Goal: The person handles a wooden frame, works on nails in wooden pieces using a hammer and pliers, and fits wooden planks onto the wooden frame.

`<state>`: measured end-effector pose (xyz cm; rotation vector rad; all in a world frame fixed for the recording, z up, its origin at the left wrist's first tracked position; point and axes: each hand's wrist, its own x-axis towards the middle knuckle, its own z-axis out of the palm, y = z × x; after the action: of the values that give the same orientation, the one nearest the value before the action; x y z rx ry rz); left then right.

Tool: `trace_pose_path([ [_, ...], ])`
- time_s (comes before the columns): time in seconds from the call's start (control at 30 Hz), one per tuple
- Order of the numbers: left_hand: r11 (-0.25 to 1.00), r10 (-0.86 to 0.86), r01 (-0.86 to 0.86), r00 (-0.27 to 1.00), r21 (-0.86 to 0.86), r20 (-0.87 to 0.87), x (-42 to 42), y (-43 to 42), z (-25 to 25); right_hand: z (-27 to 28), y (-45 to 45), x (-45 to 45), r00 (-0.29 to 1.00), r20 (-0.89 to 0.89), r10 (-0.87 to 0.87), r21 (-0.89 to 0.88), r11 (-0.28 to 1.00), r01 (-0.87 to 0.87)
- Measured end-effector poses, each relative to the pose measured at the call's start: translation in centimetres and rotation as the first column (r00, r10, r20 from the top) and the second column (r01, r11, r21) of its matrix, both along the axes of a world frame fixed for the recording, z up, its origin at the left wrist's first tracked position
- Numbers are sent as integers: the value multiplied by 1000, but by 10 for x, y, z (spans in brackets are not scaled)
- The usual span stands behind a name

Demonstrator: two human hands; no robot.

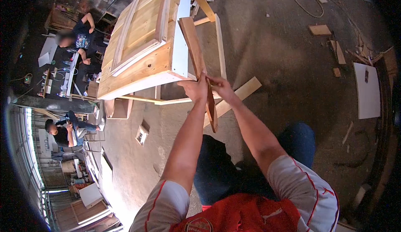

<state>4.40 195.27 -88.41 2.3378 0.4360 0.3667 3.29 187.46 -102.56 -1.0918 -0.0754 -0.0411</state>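
A long brown wooden board point(192, 44) stands on a slant in front of me, its lower end point(212, 117) between my forearms. My left hand point(195, 89) is closed around it from the left. From the right, my right hand point(222, 89) has its fingers closed at the board's edge; the fingertips are partly hidden. Just beyond and to the left is a pale wooden panel point(144, 36) with raised trim and a white edge face. It rests on a slim wooden frame point(222, 50), and the board's upper part overlaps that white edge.
A pale plank point(249, 89) lies on the floor beyond my right hand. Scrap pieces point(320, 30) and a white sheet point(367, 91) lie at the right. One person point(81, 40) is at a cluttered bench at upper left; another person point(67, 132) sits lower left.
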Motion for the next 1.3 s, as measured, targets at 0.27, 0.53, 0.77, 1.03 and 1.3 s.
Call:
trace_pose_path([
  [0.27, 1000, -7, 7, 1000, 3, -16, 1, 6, -2, 161, -31, 58, 928, 160, -337, -338, 864, 372],
  [0.53, 999, 20, -19, 1000, 40, -3, 9, 8, -17, 151, -32, 83, 927, 288, -240, -445, 824, 351],
  [0.77, 998, 39, -39, 999, 51, -6, 9, 3, -16, 154, -37, 81, 934, 293, -205, -480, 814, 329],
  [1.03, 995, 70, -66, 996, 71, -52, 7, 0, -11, 157, -39, 79, 950, 265, -168, -499, 818, 284],
  [1.3, 999, -18, 16, 999, 52, 46, 8, 6, -18, 154, -38, 80, 953, 266, -146, -498, 825, 266],
])
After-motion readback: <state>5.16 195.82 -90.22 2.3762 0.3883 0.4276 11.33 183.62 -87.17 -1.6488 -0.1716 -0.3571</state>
